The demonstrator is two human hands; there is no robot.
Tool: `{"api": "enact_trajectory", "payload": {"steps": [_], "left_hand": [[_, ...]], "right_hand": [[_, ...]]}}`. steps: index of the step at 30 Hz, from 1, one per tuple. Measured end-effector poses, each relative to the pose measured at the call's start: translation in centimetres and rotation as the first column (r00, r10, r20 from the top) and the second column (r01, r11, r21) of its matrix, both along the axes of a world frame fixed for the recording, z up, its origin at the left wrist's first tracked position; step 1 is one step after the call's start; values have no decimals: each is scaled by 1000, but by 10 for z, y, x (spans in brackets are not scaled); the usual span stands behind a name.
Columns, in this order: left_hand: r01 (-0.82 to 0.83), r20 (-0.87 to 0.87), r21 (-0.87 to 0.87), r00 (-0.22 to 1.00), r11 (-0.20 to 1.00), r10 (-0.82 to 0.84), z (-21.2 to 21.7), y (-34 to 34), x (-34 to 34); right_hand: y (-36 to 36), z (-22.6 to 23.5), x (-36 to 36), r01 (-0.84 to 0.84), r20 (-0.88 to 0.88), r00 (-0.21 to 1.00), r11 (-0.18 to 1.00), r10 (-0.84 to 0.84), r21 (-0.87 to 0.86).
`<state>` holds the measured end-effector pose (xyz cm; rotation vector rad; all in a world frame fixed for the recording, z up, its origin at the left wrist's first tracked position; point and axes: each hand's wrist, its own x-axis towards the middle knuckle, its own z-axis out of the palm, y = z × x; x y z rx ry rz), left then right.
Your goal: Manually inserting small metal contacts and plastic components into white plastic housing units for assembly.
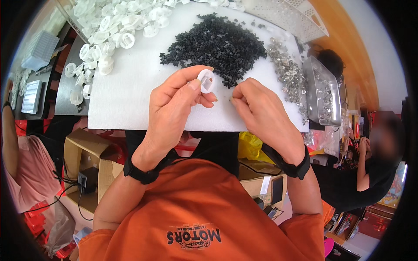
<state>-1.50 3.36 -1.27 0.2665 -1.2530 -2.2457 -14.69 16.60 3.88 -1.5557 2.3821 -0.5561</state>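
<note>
Between the thumb and fingers of my left hand [172,102] is a round white plastic part [206,77] with a rectangular opening in its middle. Its open face is turned up toward me. My right hand [265,111] is a short way to the right, with thumb and index finger pinched together; whatever lies between those fingertips is too small to make out. Just beyond both hands spreads a heap of small black pieces [213,45] on a white foam sheet [122,93].
Many white plastic parts [126,40] are piled at the far left. Small shiny clear or metallic pieces [285,71] lie to the right, beside a clear tray [311,76]. A perforated white basket [300,19] stands at the back right. Other people sit at both sides.
</note>
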Motion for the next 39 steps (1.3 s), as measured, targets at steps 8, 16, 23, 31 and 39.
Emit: {"api": "enact_trajectory", "payload": {"steps": [8, 16, 23, 31, 39], "left_hand": [[-22, -12, 11, 1000, 1000, 22, 0, 1, -1], [-7, -15, 3, 1000, 1000, 7, 0, 1, -1], [68, -31, 59, 997, 996, -67, -1, 0, 1], [146, 33, 57, 988, 988, -148, 4, -2, 4], [133, 90, 68, 986, 989, -139, 8, 0, 5]], "right_hand": [[4, 0, 4, -36, 27, 999, 999, 36, 9], [5, -1, 12, -76, -203, 976, 996, 82, 37], [3, 2, 13, -75, -244, 966, 996, 83, 42], [-7, 19, 10, 95, 350, 937, 954, 11, -284], [-26, 7, 16, 192, 601, 792, 890, 109, -414]]}}
